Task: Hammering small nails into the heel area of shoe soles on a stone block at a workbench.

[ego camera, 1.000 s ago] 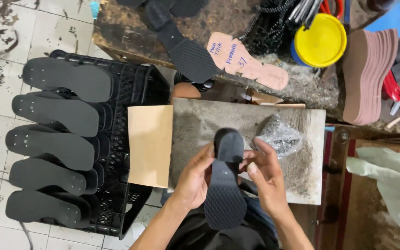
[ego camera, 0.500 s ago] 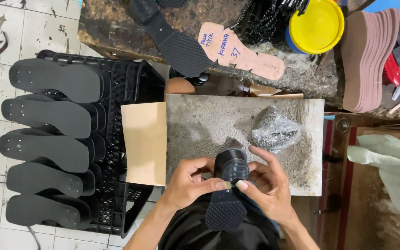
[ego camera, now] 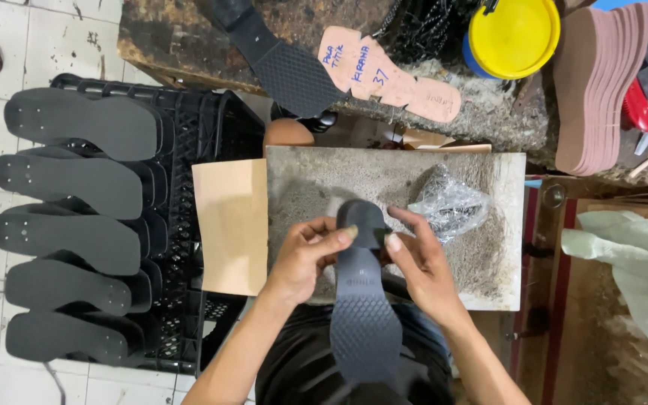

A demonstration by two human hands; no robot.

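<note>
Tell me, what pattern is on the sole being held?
Black shoe sole with a diamond grid tread, clearest in the head view.

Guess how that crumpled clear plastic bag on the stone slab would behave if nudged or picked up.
The clear plastic bag looks thin and crinkled, so it is probably floppy and would crush under a pinch. It seems very light for its bulk, so a push would likely skid it across the rough stone slab rather than roll it. Its glossy film may be slippery.

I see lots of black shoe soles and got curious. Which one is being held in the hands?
The black sole over the person's lap, gripped by the left hand and right hand. The other soles lie untouched on the black crate.
</note>
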